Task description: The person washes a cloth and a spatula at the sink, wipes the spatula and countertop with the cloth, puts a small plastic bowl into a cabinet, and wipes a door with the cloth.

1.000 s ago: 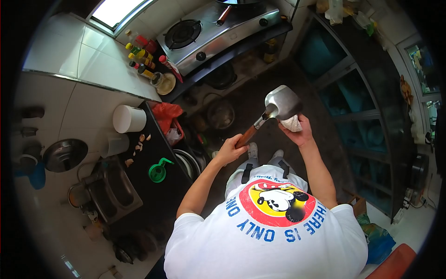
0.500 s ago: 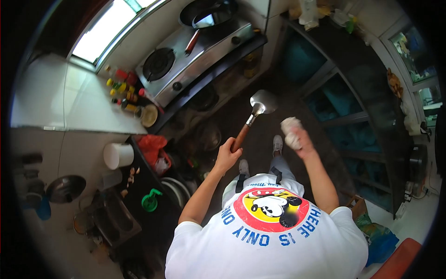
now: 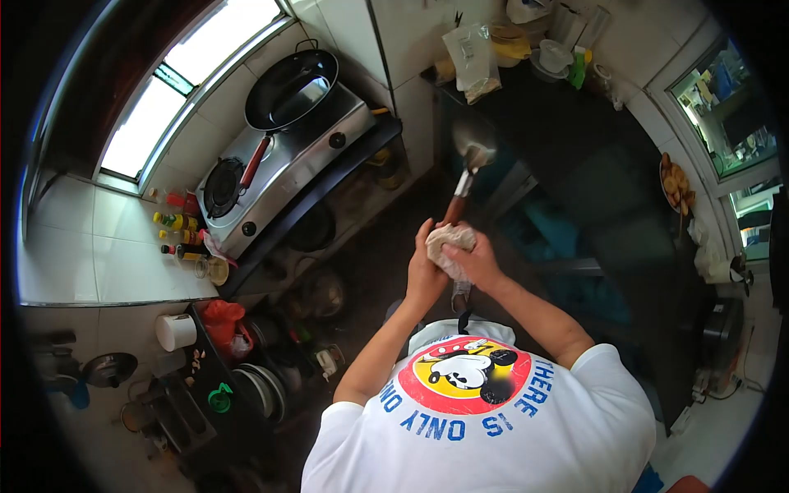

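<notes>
My left hand (image 3: 427, 267) is closed around the lower wooden handle of a metal spatula (image 3: 454, 211), held in front of my body. Its wide steel blade points up and away from me and is slightly blurred. In my right hand (image 3: 482, 264) is a bunched whitish cloth (image 3: 448, 246), pressed against the handle just where my left hand grips. The cloth covers the handle's end and part of the left fingers.
A black wok (image 3: 283, 86) with a red-brown handle stands on the steel gas stove (image 3: 283, 156). Sauce bottles (image 3: 182, 237) line the stove's left end. Plates (image 3: 259, 393) and a red bag (image 3: 222, 324) lie at lower left. A dark counter (image 3: 608, 156) runs along the right.
My right hand has brought the cloth left onto the spatula handle. My left hand has moved slightly right and up with the spatula. The view has turned toward the right-hand counter.
</notes>
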`<move>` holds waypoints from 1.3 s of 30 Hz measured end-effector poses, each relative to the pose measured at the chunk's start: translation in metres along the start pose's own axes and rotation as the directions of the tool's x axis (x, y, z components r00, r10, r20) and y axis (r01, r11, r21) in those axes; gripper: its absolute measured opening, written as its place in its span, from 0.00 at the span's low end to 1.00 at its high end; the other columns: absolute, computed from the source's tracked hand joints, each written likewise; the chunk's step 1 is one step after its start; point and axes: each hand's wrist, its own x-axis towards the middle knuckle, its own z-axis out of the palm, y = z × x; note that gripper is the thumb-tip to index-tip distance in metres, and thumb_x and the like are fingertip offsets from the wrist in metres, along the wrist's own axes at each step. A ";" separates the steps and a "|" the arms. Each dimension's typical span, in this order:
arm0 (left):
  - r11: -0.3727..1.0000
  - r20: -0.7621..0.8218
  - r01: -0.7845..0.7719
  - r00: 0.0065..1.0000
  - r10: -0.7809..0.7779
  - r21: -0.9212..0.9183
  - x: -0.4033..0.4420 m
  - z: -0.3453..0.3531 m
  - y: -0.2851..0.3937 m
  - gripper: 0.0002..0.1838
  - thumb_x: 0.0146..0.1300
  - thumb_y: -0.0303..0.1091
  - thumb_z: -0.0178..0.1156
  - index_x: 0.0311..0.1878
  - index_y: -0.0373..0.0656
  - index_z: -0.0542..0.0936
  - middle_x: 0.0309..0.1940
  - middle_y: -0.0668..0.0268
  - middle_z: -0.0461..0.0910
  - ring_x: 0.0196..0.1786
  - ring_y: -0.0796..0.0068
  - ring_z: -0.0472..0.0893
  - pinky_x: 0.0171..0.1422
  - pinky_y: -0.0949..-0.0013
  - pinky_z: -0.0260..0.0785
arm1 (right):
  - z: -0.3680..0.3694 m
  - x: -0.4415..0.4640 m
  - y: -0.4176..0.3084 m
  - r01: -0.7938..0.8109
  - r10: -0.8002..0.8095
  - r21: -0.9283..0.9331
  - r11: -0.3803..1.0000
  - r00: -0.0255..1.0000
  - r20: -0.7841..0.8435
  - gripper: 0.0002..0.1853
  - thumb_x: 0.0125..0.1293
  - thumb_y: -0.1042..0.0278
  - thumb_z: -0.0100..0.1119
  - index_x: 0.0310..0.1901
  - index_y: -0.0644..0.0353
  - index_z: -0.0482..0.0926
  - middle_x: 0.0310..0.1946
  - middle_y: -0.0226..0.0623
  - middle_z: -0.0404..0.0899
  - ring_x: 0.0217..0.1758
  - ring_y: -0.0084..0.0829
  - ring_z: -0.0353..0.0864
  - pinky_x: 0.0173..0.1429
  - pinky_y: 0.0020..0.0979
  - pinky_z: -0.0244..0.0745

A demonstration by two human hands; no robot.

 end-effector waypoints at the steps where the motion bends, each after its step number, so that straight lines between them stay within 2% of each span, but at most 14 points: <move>1: 0.995 0.045 -0.095 0.995 0.093 0.041 0.013 0.011 0.009 0.40 0.47 0.22 0.62 0.64 0.43 0.55 0.49 0.56 0.74 0.52 0.60 0.75 0.54 0.67 0.66 | -0.021 0.006 -0.009 0.034 -0.040 -0.121 0.992 0.998 -0.053 0.11 0.56 0.75 0.59 0.41 0.61 0.72 0.36 0.28 0.75 0.40 0.17 0.74 0.45 0.22 0.71; 3: 0.965 0.226 -0.064 0.974 0.005 0.254 0.025 0.026 0.026 0.41 0.47 0.24 0.62 0.65 0.43 0.53 0.48 0.57 0.73 0.49 0.59 0.74 0.52 0.66 0.67 | -0.070 0.023 -0.017 0.167 -0.199 -0.286 0.944 0.976 -0.089 0.11 0.54 0.75 0.60 0.40 0.60 0.72 0.35 0.28 0.75 0.39 0.17 0.74 0.44 0.22 0.71; 4: 0.948 0.206 -0.180 0.970 0.127 0.262 0.028 0.038 0.015 0.36 0.49 0.27 0.62 0.62 0.42 0.59 0.45 0.57 0.72 0.45 0.61 0.75 0.49 0.67 0.69 | -0.092 0.031 -0.028 0.129 -0.164 -0.286 0.950 0.981 -0.102 0.11 0.53 0.76 0.60 0.39 0.61 0.72 0.34 0.28 0.76 0.38 0.17 0.74 0.44 0.23 0.71; 5: 0.962 0.232 -0.120 0.971 0.062 0.245 0.029 0.043 0.007 0.33 0.49 0.27 0.62 0.60 0.41 0.62 0.45 0.57 0.72 0.45 0.62 0.75 0.49 0.67 0.69 | -0.115 0.035 -0.039 0.087 -0.126 -0.283 0.955 0.985 -0.120 0.11 0.52 0.76 0.60 0.38 0.61 0.73 0.33 0.28 0.76 0.38 0.18 0.74 0.43 0.23 0.71; 7: 0.976 0.298 -0.006 0.952 -0.061 0.220 0.033 0.049 -0.005 0.27 0.50 0.27 0.61 0.56 0.40 0.67 0.45 0.57 0.71 0.45 0.64 0.75 0.47 0.68 0.70 | -0.174 0.042 -0.057 0.084 -0.123 -0.483 0.871 0.991 -0.050 0.09 0.53 0.77 0.59 0.36 0.62 0.74 0.32 0.28 0.76 0.37 0.18 0.74 0.43 0.22 0.71; 8: 0.979 0.261 -0.024 0.965 -0.030 0.203 0.036 0.047 -0.007 0.19 0.51 0.27 0.61 0.49 0.38 0.73 0.44 0.58 0.71 0.41 0.68 0.77 0.44 0.71 0.72 | -0.199 0.045 -0.069 0.038 -0.059 -0.482 0.876 0.998 -0.029 0.09 0.52 0.77 0.59 0.36 0.62 0.74 0.32 0.29 0.76 0.37 0.18 0.75 0.43 0.23 0.71; 15: 0.957 0.063 0.223 0.969 -0.238 0.185 0.038 0.018 -0.042 0.13 0.54 0.27 0.59 0.44 0.37 0.76 0.36 0.59 0.76 0.34 0.70 0.79 0.40 0.72 0.73 | -0.293 0.063 -0.122 -0.303 0.340 -0.573 0.761 0.939 -0.045 0.12 0.48 0.77 0.58 0.37 0.61 0.74 0.33 0.29 0.77 0.38 0.21 0.76 0.45 0.26 0.71; 19: 0.928 0.045 0.345 0.934 -0.354 0.141 0.033 0.017 -0.042 0.11 0.56 0.28 0.58 0.43 0.35 0.76 0.33 0.59 0.79 0.35 0.71 0.80 0.41 0.72 0.73 | -0.331 0.095 -0.128 -0.347 0.443 -0.565 0.748 0.896 0.035 0.12 0.47 0.77 0.58 0.36 0.63 0.76 0.33 0.30 0.77 0.38 0.22 0.77 0.47 0.26 0.72; 24: 0.920 0.009 0.360 0.931 -0.365 0.156 0.035 0.022 -0.049 0.11 0.58 0.26 0.58 0.44 0.36 0.76 0.32 0.64 0.79 0.34 0.78 0.78 0.40 0.76 0.71 | -0.359 0.121 -0.142 -0.306 0.508 -0.780 0.546 0.861 0.017 0.12 0.44 0.74 0.61 0.34 0.63 0.76 0.31 0.30 0.78 0.36 0.22 0.77 0.43 0.25 0.71; 27: 0.917 0.003 0.367 0.928 -0.372 0.155 0.036 0.022 -0.053 0.11 0.56 0.27 0.58 0.43 0.35 0.77 0.33 0.59 0.79 0.34 0.72 0.80 0.39 0.72 0.72 | -0.359 0.126 -0.149 -0.262 0.482 -0.861 0.436 0.876 -0.022 0.12 0.43 0.73 0.62 0.32 0.62 0.76 0.28 0.30 0.78 0.34 0.22 0.77 0.42 0.26 0.71; 30: 0.905 0.018 0.387 0.918 -0.396 0.180 0.036 0.022 -0.053 0.12 0.55 0.27 0.59 0.43 0.35 0.77 0.32 0.59 0.79 0.33 0.73 0.80 0.38 0.73 0.72 | -0.372 0.128 -0.144 -0.292 0.496 -0.877 0.381 0.865 -0.072 0.18 0.42 0.70 0.64 0.38 0.64 0.76 0.31 0.32 0.78 0.37 0.24 0.77 0.44 0.26 0.71; 33: 0.915 0.011 0.360 0.930 -0.368 0.181 0.034 0.025 -0.059 0.12 0.55 0.28 0.59 0.43 0.36 0.77 0.31 0.60 0.79 0.32 0.74 0.80 0.37 0.73 0.72 | -0.375 0.116 -0.135 -0.175 0.231 -0.904 0.391 0.969 -0.087 0.20 0.46 0.71 0.62 0.44 0.65 0.75 0.38 0.35 0.78 0.42 0.25 0.77 0.47 0.26 0.70; 36: 0.906 0.017 0.353 0.930 -0.367 0.233 0.034 0.024 -0.054 0.12 0.54 0.30 0.60 0.42 0.37 0.77 0.32 0.59 0.79 0.34 0.71 0.80 0.39 0.72 0.71 | -0.380 0.109 -0.127 -0.082 -0.003 -0.887 0.454 0.996 -0.094 0.22 0.51 0.71 0.61 0.49 0.67 0.71 0.42 0.36 0.77 0.45 0.26 0.76 0.50 0.26 0.70; 39: 0.906 -0.035 0.335 0.941 -0.338 0.259 0.026 0.026 -0.074 0.13 0.54 0.31 0.59 0.42 0.38 0.77 0.34 0.58 0.79 0.37 0.66 0.80 0.42 0.69 0.71 | -0.311 0.097 -0.156 -0.123 0.001 -0.709 0.694 0.985 -0.171 0.19 0.56 0.72 0.58 0.50 0.66 0.71 0.43 0.38 0.76 0.46 0.29 0.76 0.50 0.27 0.70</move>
